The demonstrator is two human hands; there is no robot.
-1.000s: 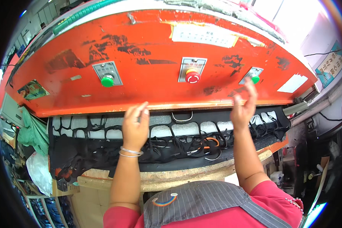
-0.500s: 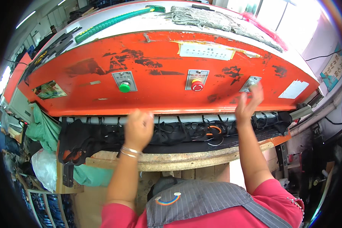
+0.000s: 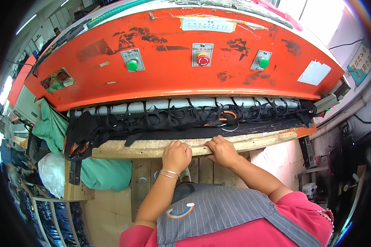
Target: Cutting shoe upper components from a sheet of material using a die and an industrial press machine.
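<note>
My left hand (image 3: 177,157), with bangles at its wrist, is closed with the fingers curled over the front edge of a worn wooden rail (image 3: 123,150). A short way to its right, my right hand (image 3: 223,151) grips the same rail, its thumb tucked below. Just beyond both hands lies a bed of black cloth and straps (image 3: 165,119), bunched along the machine's opening. Orange-handled scissors (image 3: 230,113) rest among the straps. The undersides of my fingers are partly hidden.
Above the opening rises a red machine panel (image 3: 169,78) with a red stop button (image 3: 203,60) between two green buttons (image 3: 132,65). Green sacking (image 3: 105,173) and a white plastic bag (image 3: 51,175) sit at the left. A green-handled hammer (image 3: 115,13) lies on top.
Both hands have come down from in front of the panel onto the wooden rail. My right hand has left the right green button. The view has tilted lower.
</note>
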